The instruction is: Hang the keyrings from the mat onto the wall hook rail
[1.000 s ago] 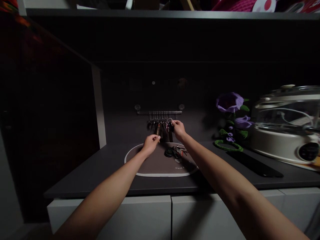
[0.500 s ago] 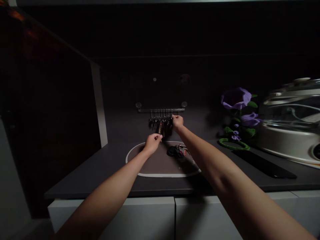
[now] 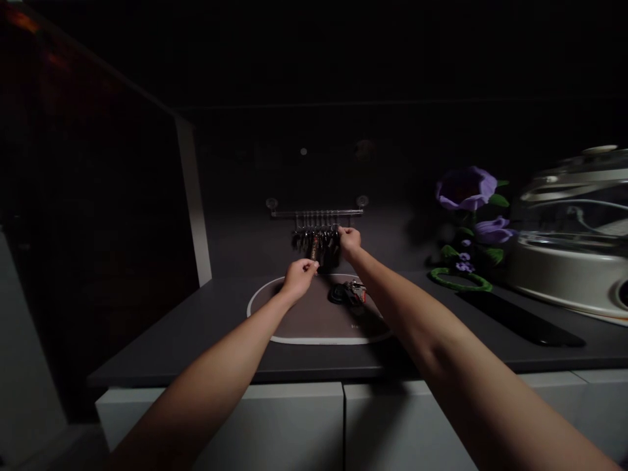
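A metal hook rail (image 3: 316,212) is fixed to the dark back wall, and several key sets (image 3: 314,243) hang from it. My right hand (image 3: 349,242) is up at the rail's right end, fingers pinched on a hanging key set there. My left hand (image 3: 299,277) hovers lower, below the hanging keys, with fingers curled in a pinch; what they hold is too small to make out. On the oval mat (image 3: 304,320) lies another bunch of keys with a black fob (image 3: 347,293), just right of my left hand.
Purple artificial flowers (image 3: 466,196) with a green looped stem stand to the right. A white appliance with a clear lid (image 3: 569,229) fills the far right. A black flat strip (image 3: 520,319) lies on the dark counter (image 3: 196,327). White cabinet fronts (image 3: 373,418) run below.
My right hand rose slightly to the rail's right end. My left hand shifted a little right and up under the hanging keys. The camera tilted down, so the top shelf left the view.
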`<state>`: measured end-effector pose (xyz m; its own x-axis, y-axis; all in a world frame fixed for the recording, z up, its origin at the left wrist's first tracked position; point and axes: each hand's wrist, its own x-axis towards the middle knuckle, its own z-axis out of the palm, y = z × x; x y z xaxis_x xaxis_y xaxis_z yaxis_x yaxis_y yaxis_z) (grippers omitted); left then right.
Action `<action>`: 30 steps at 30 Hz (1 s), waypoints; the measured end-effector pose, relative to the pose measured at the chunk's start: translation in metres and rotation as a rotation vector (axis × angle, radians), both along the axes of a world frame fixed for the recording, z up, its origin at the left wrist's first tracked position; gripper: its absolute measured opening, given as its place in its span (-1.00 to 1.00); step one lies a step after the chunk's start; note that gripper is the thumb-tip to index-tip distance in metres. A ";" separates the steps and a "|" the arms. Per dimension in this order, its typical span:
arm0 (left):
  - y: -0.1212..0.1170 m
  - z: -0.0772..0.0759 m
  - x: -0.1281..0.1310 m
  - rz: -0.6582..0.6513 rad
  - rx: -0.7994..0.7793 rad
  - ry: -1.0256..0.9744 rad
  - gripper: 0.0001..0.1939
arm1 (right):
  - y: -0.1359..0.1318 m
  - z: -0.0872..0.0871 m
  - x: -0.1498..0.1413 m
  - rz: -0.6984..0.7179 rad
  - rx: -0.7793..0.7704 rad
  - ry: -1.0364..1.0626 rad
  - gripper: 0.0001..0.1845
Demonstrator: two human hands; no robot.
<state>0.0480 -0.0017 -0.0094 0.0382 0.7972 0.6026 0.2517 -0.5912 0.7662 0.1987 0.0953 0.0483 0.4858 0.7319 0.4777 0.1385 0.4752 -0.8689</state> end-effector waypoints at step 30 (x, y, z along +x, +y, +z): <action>-0.009 0.013 0.010 0.026 -0.036 -0.010 -0.86 | -0.031 -0.008 0.027 0.356 -0.050 -0.015 -0.82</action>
<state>0.0576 -0.0105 0.0031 0.0110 0.8187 0.5741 0.2587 -0.5569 0.7893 0.2260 0.0641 0.0405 0.1889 0.8768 0.4423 -0.0148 0.4529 -0.8915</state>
